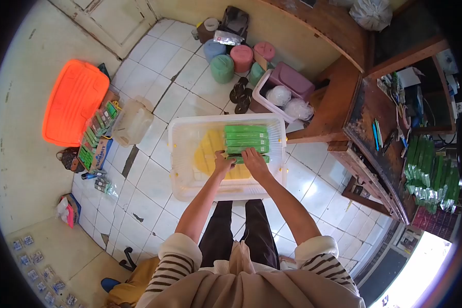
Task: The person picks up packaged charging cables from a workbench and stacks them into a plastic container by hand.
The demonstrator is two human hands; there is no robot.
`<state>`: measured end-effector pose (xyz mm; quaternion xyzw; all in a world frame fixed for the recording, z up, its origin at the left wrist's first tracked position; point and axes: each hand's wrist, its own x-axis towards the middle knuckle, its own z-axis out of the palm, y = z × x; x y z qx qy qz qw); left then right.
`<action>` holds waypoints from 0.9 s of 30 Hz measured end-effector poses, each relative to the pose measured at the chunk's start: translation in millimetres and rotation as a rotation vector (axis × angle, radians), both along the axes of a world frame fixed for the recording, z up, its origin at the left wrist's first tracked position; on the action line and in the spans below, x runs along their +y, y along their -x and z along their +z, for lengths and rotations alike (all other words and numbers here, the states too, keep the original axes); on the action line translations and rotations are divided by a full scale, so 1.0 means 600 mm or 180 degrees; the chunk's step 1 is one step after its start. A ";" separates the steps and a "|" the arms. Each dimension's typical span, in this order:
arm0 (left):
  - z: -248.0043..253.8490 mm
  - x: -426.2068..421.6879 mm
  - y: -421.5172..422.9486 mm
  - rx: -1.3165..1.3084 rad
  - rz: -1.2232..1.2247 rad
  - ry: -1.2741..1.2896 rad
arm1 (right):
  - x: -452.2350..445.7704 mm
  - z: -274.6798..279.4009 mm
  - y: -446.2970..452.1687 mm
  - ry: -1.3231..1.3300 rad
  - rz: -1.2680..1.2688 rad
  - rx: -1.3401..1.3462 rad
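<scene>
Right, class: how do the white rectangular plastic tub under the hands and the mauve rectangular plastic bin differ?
The white tub holds green rectangular packs; the mauve bin holds white rounded bundles. The tub looks larger than the bin. Both stand open.

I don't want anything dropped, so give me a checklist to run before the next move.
1. Left hand and right hand at the near end of the green boxes: ok.
2. Far green boxes lined up inside the white tub: ok.
3. Firm hold on the nearest box: cannot tell; fingers cover part of it.
4. Rolled sleeves away from the boxes: ok.
5. Green packs at far right within easy reach: probably not ok; they lie well away from both hands.
</scene>
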<state>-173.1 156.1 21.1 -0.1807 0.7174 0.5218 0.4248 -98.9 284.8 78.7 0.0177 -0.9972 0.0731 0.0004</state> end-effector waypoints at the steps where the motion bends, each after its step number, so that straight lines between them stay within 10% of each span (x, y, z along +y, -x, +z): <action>1: 0.002 -0.001 0.001 -0.0022 0.0113 -0.0114 | 0.001 0.005 0.002 0.0020 -0.0033 -0.0017; 13: 0.003 0.004 -0.003 -0.0394 0.0174 -0.0272 | -0.002 0.000 -0.038 -0.0731 -0.1122 -0.1144; 22: 0.012 0.006 0.002 -0.0382 0.0506 -0.0101 | -0.014 0.048 -0.028 0.0353 -0.2141 -0.1126; 24: -0.004 0.006 0.005 -0.0371 0.0511 -0.0224 | 0.003 0.036 -0.033 0.0757 -0.1218 -0.2726; 27: -0.024 0.009 0.013 -0.0314 0.0530 -0.0420 | 0.007 -0.014 -0.054 0.0792 -0.1399 -0.1882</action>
